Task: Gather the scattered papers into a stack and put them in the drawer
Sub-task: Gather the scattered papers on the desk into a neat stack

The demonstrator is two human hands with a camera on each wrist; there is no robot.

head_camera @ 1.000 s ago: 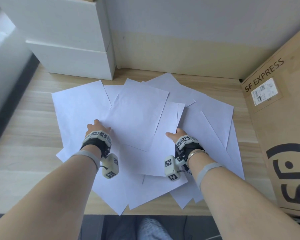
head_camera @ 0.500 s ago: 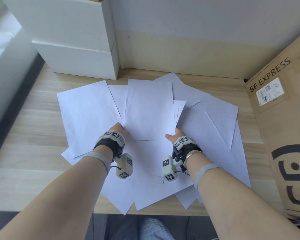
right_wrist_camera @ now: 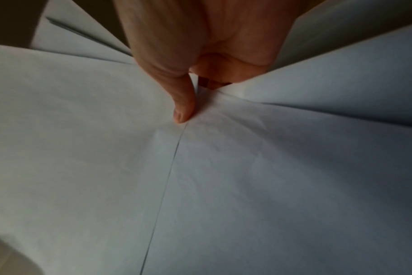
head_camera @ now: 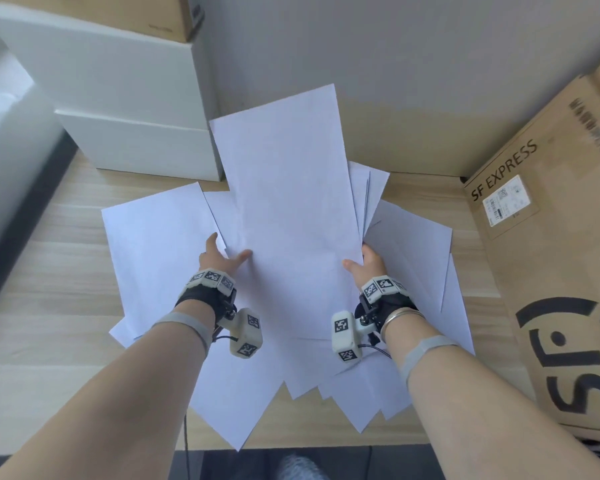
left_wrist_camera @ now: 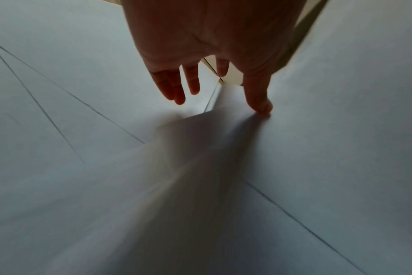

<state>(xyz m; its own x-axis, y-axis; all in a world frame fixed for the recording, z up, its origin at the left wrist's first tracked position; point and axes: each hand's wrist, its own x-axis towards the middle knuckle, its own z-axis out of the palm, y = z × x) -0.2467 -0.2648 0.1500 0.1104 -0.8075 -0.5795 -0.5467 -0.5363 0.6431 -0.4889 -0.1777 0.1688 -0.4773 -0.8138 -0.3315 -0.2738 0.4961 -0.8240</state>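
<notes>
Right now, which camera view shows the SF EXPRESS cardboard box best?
The head view: the SF EXPRESS cardboard box stands at the right, its printed name and shipping label readable. The left wrist and right wrist views show only hands and white papers, no box.

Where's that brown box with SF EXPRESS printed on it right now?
In the head view the SF EXPRESS box stands at the right edge of the desk, just right of the papers and against the back wall.

head cam looks steeply down from above at the bench [head_camera: 49, 271], wall at the top; both wrist cams sit super close under the palms, facing along the fingers. All three share the white papers [head_camera: 291, 220]
</notes>
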